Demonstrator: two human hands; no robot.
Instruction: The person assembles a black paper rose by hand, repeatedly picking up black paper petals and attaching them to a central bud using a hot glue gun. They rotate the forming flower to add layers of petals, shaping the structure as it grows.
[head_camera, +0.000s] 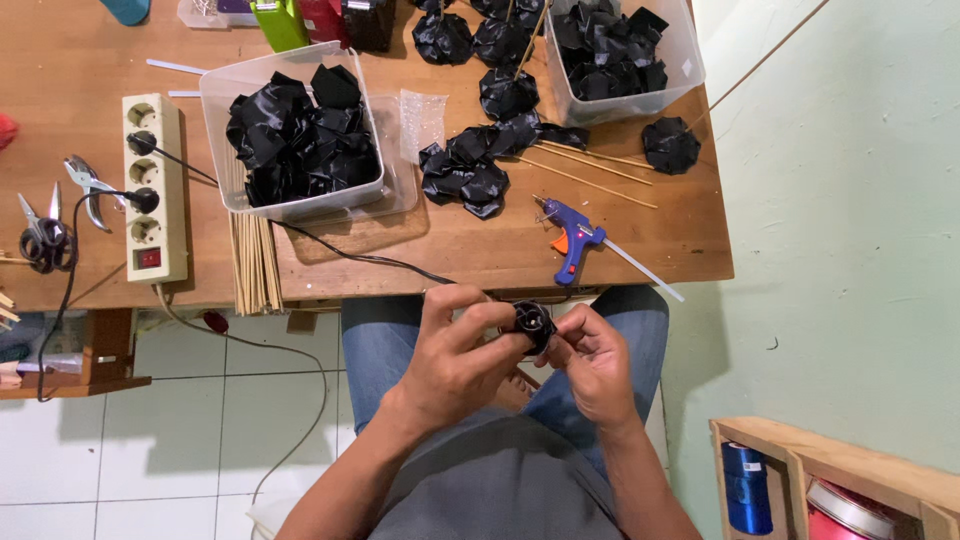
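Both hands meet above the lap, just below the wooden table's edge, probably so the work sits close under the eyes. The left hand and right hand close their fingers around a small black rolled ribbon flower, pinched between the thumbs and fingertips; its far side is hidden, so the exact grip is unclear. The blue glue gun lies within reach, near finished black flowers on thin sticks.
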